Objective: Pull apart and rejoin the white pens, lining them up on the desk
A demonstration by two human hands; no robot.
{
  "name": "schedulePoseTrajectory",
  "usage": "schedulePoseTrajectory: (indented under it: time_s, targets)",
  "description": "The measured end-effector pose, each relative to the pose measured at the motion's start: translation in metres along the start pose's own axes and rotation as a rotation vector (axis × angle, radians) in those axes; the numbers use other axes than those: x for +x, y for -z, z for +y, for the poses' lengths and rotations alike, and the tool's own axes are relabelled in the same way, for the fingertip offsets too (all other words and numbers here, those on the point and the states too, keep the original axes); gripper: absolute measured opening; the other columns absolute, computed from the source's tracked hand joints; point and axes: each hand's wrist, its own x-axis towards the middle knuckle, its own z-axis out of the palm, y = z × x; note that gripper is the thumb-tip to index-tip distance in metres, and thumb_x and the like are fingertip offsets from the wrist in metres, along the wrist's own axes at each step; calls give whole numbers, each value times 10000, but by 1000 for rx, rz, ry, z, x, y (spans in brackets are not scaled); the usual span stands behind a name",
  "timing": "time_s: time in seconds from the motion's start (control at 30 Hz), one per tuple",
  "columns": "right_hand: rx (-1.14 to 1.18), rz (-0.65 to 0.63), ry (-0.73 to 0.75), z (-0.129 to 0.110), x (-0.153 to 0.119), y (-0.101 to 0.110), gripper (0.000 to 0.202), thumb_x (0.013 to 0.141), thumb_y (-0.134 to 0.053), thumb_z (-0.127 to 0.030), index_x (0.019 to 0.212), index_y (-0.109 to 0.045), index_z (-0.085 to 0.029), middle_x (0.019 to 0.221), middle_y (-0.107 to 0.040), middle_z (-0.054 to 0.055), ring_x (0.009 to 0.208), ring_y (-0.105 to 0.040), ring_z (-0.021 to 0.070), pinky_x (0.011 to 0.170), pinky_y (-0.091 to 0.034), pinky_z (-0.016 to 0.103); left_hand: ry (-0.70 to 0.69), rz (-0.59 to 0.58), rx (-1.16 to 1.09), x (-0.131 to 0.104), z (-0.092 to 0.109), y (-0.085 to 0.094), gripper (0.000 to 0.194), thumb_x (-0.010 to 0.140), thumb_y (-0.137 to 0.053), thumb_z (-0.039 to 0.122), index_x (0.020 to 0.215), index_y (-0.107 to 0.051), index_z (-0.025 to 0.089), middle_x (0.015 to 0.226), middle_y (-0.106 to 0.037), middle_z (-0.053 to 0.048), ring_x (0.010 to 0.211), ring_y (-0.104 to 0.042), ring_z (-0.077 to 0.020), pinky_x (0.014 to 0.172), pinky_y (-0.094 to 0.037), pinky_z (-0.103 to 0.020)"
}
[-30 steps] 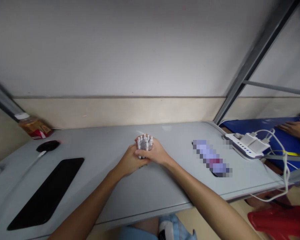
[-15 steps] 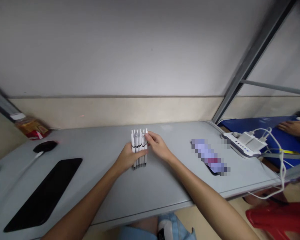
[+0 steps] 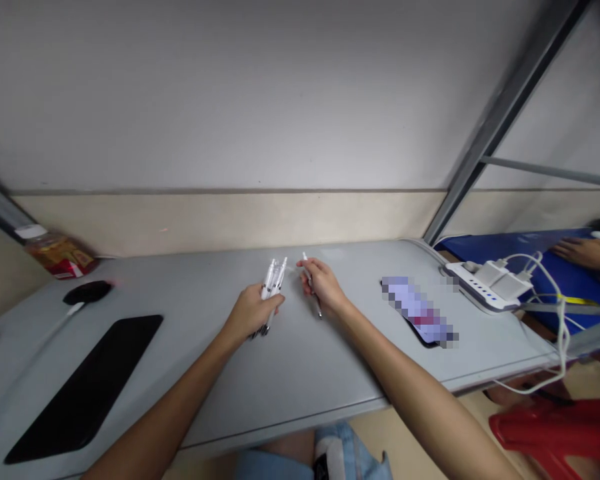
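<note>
Surface: pale grey desk top [image 3: 280, 387], backed by a wall, cream below and grey above. Left hand [image 3: 253, 312]: fingers closed round a bundle of slim white pens with dark tips [image 3: 275, 280], tilted, over the middle of the desk. Right hand [image 3: 323, 283]: fingers pinching one single white pen with a dark tip [image 3: 307, 270], tilted, apart from the bundle. Outward, left: flat black rectangular mat [image 3: 87, 390]; black mouse-like object with white cable [image 3: 87, 292]; red-and-amber bottle, white cap [image 3: 60, 253]. Right: pixelated phone-like slab [image 3: 417, 310]; white power strip [image 3: 483, 287].
</note>
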Motion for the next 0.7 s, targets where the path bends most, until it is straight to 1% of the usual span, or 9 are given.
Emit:
schedulePoseTrajectory:
  time_s: [0.1, 0.2, 0.27, 0.37, 0.43, 0.5, 0.57, 0.63, 0.7]
  targets:
    - [-104, -114, -52, 3, -5, -3, 330, 807, -597, -494, 882, -552, -176, 617, -490, -50, 409, -323, 48, 372, -227, 183, -59, -16, 85, 0, -1, -2, 170, 711, -565, 308, 598, -546, 182, 506, -545, 35, 462, -500, -119, 463, -354, -227]
    - [-146, -203, -9, 5, -8, -6, 369, 795, -618, -530, 800, -541, -169, 647, -496, -37, 430, -314, 41, 368, -205, 174, -150, -33, 143, -1, -2, -3, 143, 734, -544, 309, 684, -586, 182, 606, -592, 22, 545, -530, -135, 514, -374, -233]
    - [-149, -217, 12, 6, -8, -6, 377, 790, -629, -532, 771, -532, -168, 640, -489, -40, 436, -304, 40, 369, -206, 170, -218, -54, 200, -2, -2, -4, 155, 759, -518, 306, 747, -616, 186, 673, -618, 6, 624, -553, -157, 593, -411, -254]
    - [-171, -211, -26, 10, -6, -4, 381, 769, -650, -535, 798, -551, -168, 638, -512, -37, 435, -318, 46, 360, -201, 173, -260, -34, 363, -1, -4, -4, 201, 767, -511, 319, 802, -669, 200, 751, -632, -31, 805, -567, -218, 791, -431, -331]
    - [-194, -212, -49, 14, -4, -3, 396, 762, -648, -549, 783, -561, -163, 632, -532, -29, 429, -329, 51, 354, -198, 181, -217, -20, 465, 0, -5, -5, 241, 771, -515, 363, 842, -694, 220, 842, -634, -56, 937, -540, -264, 878, -406, -386]
    - [-206, -213, -57, 19, -2, -4, 408, 755, -648, -553, 745, -565, -154, 616, -538, -23, 425, -332, 53, 354, -201, 185, -135, -9, 525, 0, -6, -8, 301, 785, -502, 434, 907, -698, 240, 988, -621, -81, 1047, -495, -302, 905, -393, -425]
    - [-213, -198, -71, 24, 0, -5, 405, 749, -651, -541, 707, -559, -150, 588, -528, -24, 419, -328, 52, 359, -203, 188, -58, 32, 563, 0, -7, -10, 381, 799, -477, 514, 987, -679, 252, 1147, -568, -105, 1151, -432, -336, 924, -377, -461]
    - [-233, -170, -78, 27, 1, -6, 381, 747, -651, -513, 684, -550, -151, 550, -501, -35, 416, -321, 53, 373, -210, 190, 2, 82, 590, 1, -9, -13, 467, 801, -447, 589, 1043, -648, 244, 1244, -503, -127, 1219, -372, -359, 947, -353, -496]
    - [-287, -140, -59, 30, 4, -5, 337, 745, -647, -467, 678, -553, -151, 519, -470, -47, 427, -327, 59, 402, -237, 192, 32, 108, 610, 2, -11, -14, 529, 794, -433, 636, 1073, -615, 226, 1283, -465, -140, 1244, -343, -366, 963, -332, -517]
